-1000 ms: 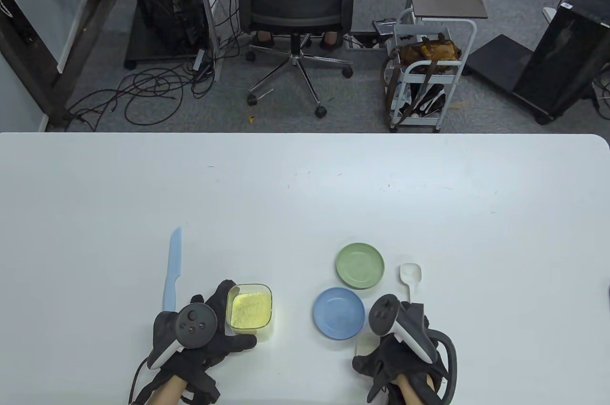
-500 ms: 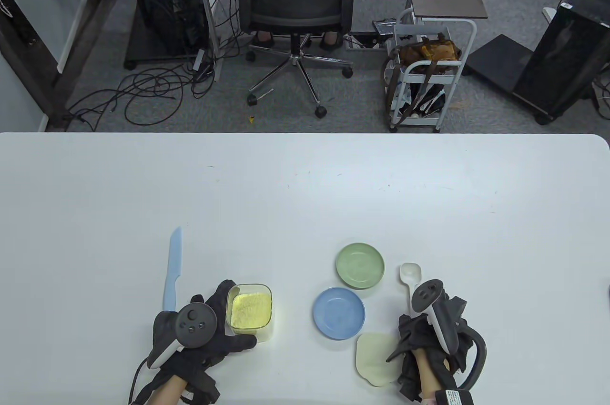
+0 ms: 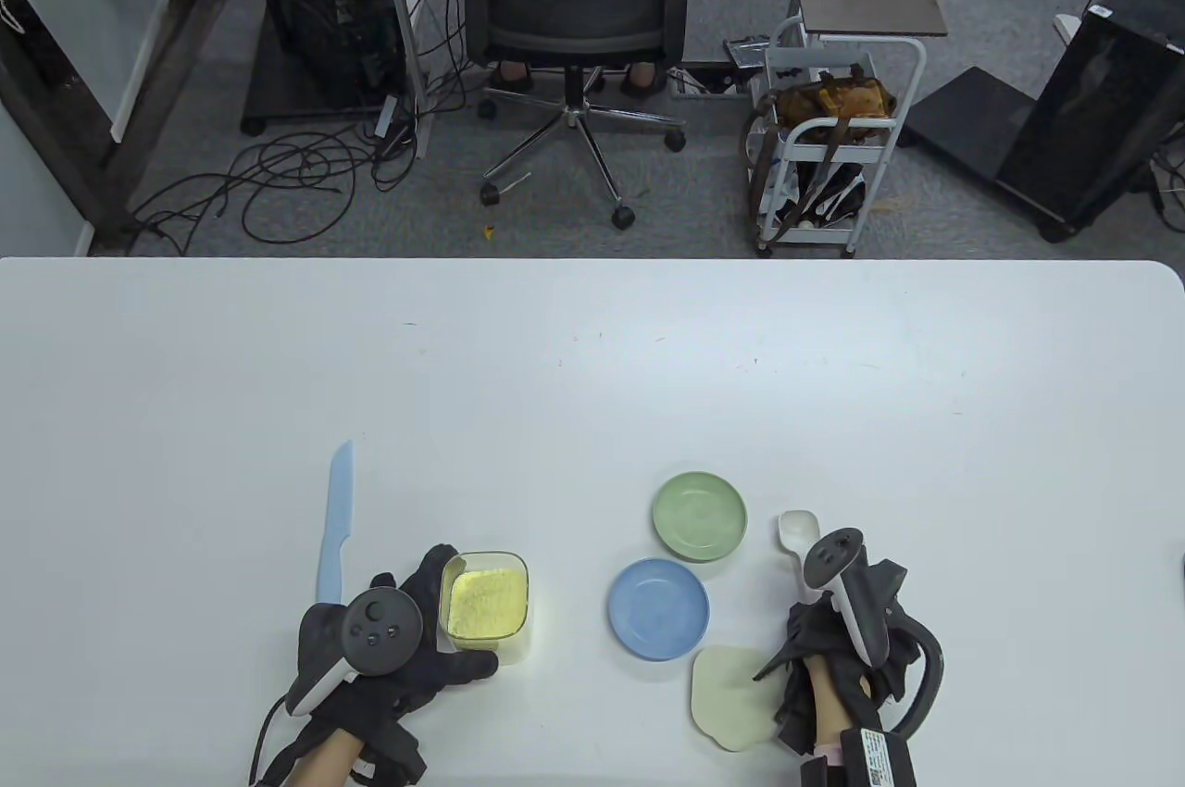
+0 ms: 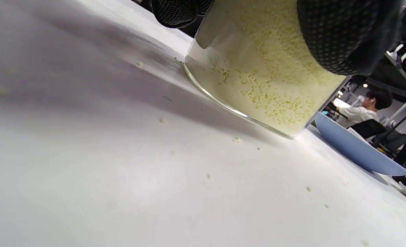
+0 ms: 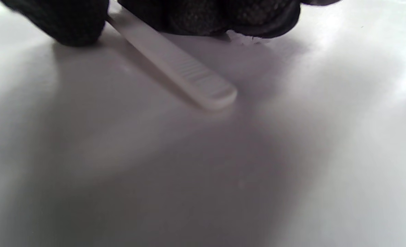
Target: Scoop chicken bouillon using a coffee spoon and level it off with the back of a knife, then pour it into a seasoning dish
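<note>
Your right hand's fingers (image 5: 203,17) curl onto the coffee spoon (image 5: 175,65) handle; its bowl lies beyond them, on the table (image 3: 592,380).

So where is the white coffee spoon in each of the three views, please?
Table view: the white coffee spoon lies right of the green dish, its bowl showing above the right hand.
Left wrist view: not in it.
Right wrist view: only its handle shows, upper centre, running from under the gloved fingers down to the right, on the table.
Shared landmark: the white table.
</note>
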Demonstrator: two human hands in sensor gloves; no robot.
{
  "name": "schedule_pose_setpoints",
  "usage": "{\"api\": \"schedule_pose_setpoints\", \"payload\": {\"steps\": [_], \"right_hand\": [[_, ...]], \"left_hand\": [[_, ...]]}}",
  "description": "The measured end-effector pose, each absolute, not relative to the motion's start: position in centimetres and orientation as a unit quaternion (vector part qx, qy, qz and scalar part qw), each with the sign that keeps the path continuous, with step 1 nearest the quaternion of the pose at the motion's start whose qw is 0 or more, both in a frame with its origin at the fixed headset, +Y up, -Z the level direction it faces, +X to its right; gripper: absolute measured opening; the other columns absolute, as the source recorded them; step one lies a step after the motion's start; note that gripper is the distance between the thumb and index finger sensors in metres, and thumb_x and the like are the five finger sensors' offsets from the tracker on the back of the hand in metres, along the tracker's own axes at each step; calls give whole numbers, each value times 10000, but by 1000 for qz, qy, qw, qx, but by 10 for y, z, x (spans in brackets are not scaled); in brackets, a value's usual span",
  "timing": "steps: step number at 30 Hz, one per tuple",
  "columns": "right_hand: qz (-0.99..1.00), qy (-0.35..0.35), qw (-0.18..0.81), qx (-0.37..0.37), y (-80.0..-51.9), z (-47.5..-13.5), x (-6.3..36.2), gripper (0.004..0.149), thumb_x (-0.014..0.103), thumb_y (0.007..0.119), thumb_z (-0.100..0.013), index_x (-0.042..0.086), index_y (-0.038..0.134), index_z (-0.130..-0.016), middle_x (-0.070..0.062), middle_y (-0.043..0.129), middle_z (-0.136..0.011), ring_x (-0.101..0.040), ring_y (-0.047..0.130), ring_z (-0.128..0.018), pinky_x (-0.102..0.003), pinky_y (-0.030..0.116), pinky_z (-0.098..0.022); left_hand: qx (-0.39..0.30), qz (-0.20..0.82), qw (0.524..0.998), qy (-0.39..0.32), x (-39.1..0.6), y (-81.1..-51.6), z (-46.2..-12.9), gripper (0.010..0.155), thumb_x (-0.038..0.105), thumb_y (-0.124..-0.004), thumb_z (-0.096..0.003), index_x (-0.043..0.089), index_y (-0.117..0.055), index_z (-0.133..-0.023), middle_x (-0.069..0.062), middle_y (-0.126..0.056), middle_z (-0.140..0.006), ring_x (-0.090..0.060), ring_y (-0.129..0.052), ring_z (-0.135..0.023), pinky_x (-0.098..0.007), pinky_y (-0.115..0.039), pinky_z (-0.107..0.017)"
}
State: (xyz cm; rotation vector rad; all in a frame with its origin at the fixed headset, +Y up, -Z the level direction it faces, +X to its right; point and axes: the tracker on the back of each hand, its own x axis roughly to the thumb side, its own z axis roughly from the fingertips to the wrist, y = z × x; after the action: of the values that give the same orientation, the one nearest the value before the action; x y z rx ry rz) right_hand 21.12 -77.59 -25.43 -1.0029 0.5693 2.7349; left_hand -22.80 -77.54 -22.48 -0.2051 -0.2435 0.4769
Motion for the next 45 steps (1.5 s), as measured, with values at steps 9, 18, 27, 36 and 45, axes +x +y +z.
{"api": "schedule_pose_setpoints", "payload": {"steps": [9,18,27,36,45], "right_hand": [[916,193,122,-331,-778,-251,217,471,367,768,-367,119,620,-739,-140,709,-641,-373,693,-510,-522,554,-437],[917,171,126,-337,-772,-250,219,408,335,780,-371,141,673,-713,-112,743,-650,-359,721,-499,-512,572,-425],[958,19,185,-219,-695,-234,181,379,301,786,-393,180,680,-736,-136,721,-752,-400,709,-567,-529,559,-451],[988,-28,150,-18,-644,-227,78,376,318,816,-368,202,731,-715,-144,911,-700,-376,916,-477,-545,677,-380],[982,27,160,94,-662,-233,29,384,342,828,-350,169,761,-687,-84,982,-477,-280,973,-318,-513,729,-337]], "left_hand": [[-106,234,959,-120,-228,-776,-225,1182,596,-891,-299,161,-109,-1071,-63,-431,-1185,-246,-566,-1143,-639,-261,-798],[-107,234,959,-121,-228,-776,-225,1180,599,-888,-301,159,-109,-1071,-64,-431,-1184,-249,-566,-1141,-638,-264,-798],[-113,233,958,-122,-227,-776,-225,1184,617,-871,-310,154,-87,-1067,-68,-408,-1188,-251,-549,-1149,-636,-259,-799],[-115,233,958,-122,-227,-776,-226,1181,635,-853,-312,154,-83,-1068,-68,-407,-1190,-251,-546,-1150,-635,-258,-800],[-116,236,957,-123,-227,-777,-226,1181,637,-853,-310,152,-88,-1068,-72,-411,-1188,-253,-553,-1146,-633,-264,-799]]}}
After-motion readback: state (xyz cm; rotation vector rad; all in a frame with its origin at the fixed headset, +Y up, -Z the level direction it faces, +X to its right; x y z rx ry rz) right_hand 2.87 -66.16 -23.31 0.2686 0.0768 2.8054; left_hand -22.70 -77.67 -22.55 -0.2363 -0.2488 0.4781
